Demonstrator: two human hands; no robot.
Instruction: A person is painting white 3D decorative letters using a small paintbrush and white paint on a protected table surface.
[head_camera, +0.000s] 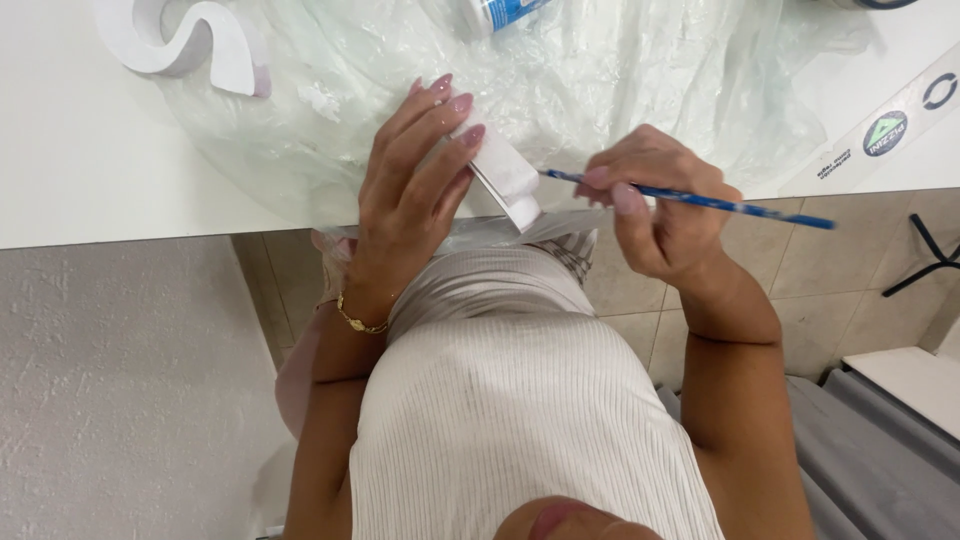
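My left hand (410, 175) grips a small white block (505, 175) at the table's front edge, fingers stretched over its top. My right hand (655, 205) pinches a thin blue paintbrush (700, 200). The brush tip touches the block's right side, and its handle points out to the right. Both hands work over a sheet of clear plastic (600, 80) spread on the white table (80, 170).
A white curved letter shape (190, 45) lies on the table at the back left. A white bottle with a blue label (500, 12) lies on the plastic at the top. A white strip with printed logos (880, 135) sits at the right edge. Tiled floor and a grey cushion lie below.
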